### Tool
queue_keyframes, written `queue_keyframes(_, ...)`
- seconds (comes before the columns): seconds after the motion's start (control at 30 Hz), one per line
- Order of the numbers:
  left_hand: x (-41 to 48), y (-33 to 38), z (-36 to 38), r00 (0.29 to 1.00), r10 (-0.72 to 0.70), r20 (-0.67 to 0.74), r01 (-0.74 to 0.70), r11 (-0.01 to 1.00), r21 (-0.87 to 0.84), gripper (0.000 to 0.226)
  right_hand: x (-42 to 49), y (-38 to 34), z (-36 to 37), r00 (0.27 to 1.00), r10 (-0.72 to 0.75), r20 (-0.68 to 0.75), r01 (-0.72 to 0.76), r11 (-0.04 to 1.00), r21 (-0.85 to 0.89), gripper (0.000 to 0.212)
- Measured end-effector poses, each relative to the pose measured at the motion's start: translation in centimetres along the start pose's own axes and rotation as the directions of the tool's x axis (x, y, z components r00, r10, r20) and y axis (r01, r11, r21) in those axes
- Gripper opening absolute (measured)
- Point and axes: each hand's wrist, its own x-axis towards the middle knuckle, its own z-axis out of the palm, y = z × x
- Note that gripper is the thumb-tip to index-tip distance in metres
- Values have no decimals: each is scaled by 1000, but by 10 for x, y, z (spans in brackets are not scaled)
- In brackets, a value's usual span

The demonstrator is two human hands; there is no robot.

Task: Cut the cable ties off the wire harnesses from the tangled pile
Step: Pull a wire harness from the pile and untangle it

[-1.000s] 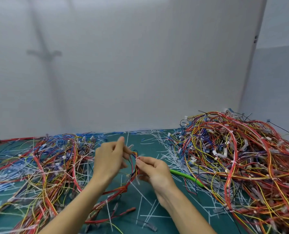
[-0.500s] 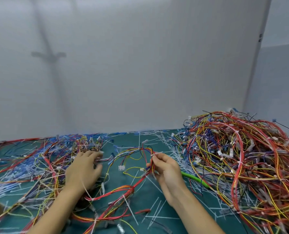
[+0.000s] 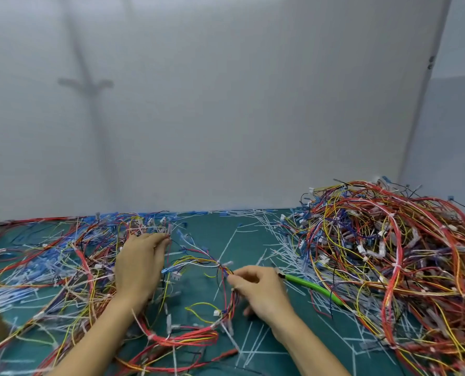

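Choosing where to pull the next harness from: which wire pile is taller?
The right pile, heaped high beside the right hand pinching a harness; the left pile lies spread flat.

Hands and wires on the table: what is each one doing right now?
left hand, fingers stretched, touching wire ends
right hand, pinching the wire harness
wire harness, looped between hands, ties on it
green-handled tool, lying by the right hand
tangled pile, heaped high at right
cut cable ties, scattered loose

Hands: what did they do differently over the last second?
The left hand let go of the harness and moved left onto the spread wires. The right hand, fingers still pinching it, lowered it to the mat. The green tool and big pile stayed put.
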Motion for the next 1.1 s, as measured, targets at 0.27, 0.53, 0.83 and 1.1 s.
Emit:
queue_keyframes(0.27, 1, 4, 4, 993, -39, 112, 46, 997, -62, 10, 6, -10, -9, 955, -161, -248, 165, 986, -6, 14)
queue_keyframes(0.53, 18, -15, -5, 874, 1, 486, -25, 999, 43, 13, 3, -7, -5, 963, -149, -225, 164, 985, 52, 15)
queue_keyframes(0.83, 18, -22, -8, 928, 40, 371, -51, 998, 21, 15, 3, -2, -4, 961, -147, -233, 167, 984, 69, 15)
queue_keyframes(1.1, 14, -14, -6, 957, 66, 283, -56, 997, -45, 18, 3, 0, -2, 958, -203, -202, 214, 976, 31, 13)
